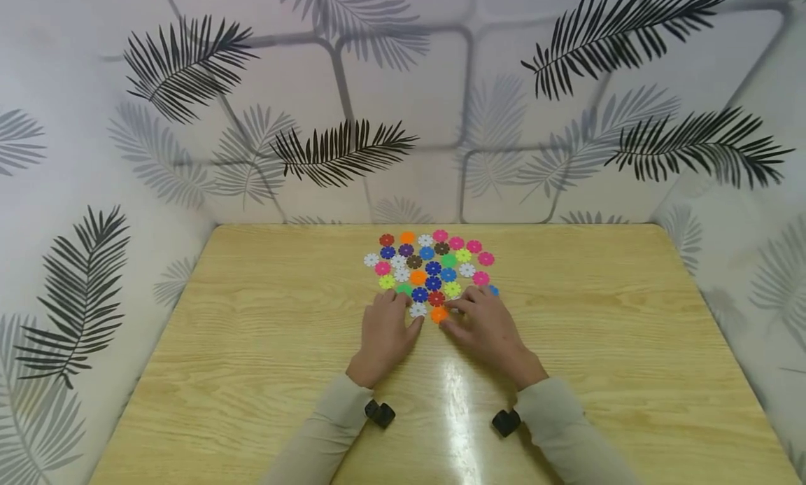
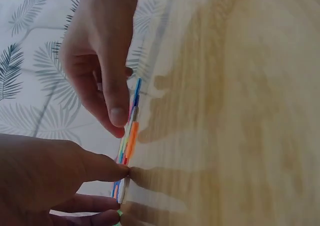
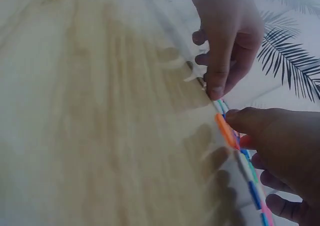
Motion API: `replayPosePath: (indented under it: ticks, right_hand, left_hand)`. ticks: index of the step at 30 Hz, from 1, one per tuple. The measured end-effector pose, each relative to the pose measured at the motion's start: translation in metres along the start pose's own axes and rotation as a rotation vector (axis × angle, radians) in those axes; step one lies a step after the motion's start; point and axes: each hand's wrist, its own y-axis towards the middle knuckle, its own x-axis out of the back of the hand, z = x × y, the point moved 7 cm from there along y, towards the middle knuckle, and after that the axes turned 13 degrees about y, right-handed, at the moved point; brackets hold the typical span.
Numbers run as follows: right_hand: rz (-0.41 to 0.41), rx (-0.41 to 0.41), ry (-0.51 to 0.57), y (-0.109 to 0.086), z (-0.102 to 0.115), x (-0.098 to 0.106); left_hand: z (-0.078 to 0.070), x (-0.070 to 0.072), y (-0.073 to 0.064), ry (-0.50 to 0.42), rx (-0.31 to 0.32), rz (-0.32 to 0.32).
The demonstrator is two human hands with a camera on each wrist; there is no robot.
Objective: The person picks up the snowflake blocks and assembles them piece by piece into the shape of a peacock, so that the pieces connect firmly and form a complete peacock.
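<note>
Many flat plastic notched discs in mixed colours lie close together in a patch. At its near left edge, my left hand (image 1: 387, 327) has the thumb and a fingertip at opposite sides of a white notched disc (image 1: 418, 309), pinching it. Its other fingers reach over a green disc (image 1: 404, 289). My right hand (image 1: 488, 327) pinches an orange notched disc (image 1: 439, 315) between thumb and index finger, next to the red disc (image 1: 436, 299). The orange disc (image 3: 226, 130) looks slightly tilted in the right wrist view. My right fingers partly hide the discs beneath them.
The discs sit on a light wood table (image 1: 264, 317) towards its back edge. A leaf-patterned wall (image 1: 403, 93) rises behind and beside it. Each wrist carries a small black camera, one on the left (image 1: 380, 413) and one on the right (image 1: 506, 423).
</note>
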Motion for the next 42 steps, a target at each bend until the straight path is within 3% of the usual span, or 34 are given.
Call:
replayPosePath:
  ticks: [6, 11, 15, 17, 19, 25, 30, 42]
  right_hand:
    - [-0.001, -0.031, 0.029, 0.001, -0.003, -0.009]
    - [0.031, -0.118, 0.193, 0.004, -0.004, -0.011]
    - [-0.006, -0.145, 0.355, 0.002, -0.005, -0.004]
    - [-0.037, -0.140, 0.428, 0.000, -0.004, 0.002]
    - [-0.063, -0.129, 0.470, -0.002, -0.003, 0.006]
    - [-0.118, -0.061, 0.492, -0.005, 0.003, 0.013]
    - [-0.164, -0.014, 0.480, -0.006, 0.007, 0.018]
    - [-0.129, 0.081, 0.427, -0.009, 0.012, 0.020]
  left_hand:
    - [0.002, -0.005, 0.004, -0.137, -0.021, 0.041]
    - [0.013, -0.032, 0.009, -0.312, -0.045, 0.060]
    - [0.016, -0.051, 0.011, -0.411, -0.091, 0.084]
    - [0.016, -0.050, 0.011, -0.512, -0.096, 0.102]
    - [0.015, -0.039, 0.010, -0.630, -0.071, 0.137]
    - [0.008, -0.008, 0.006, -0.807, 0.051, 0.255]
    - [0.008, -0.006, 0.004, -0.845, 0.112, 0.300]
    - [0.011, -0.010, 0.000, -0.847, 0.062, 0.349]
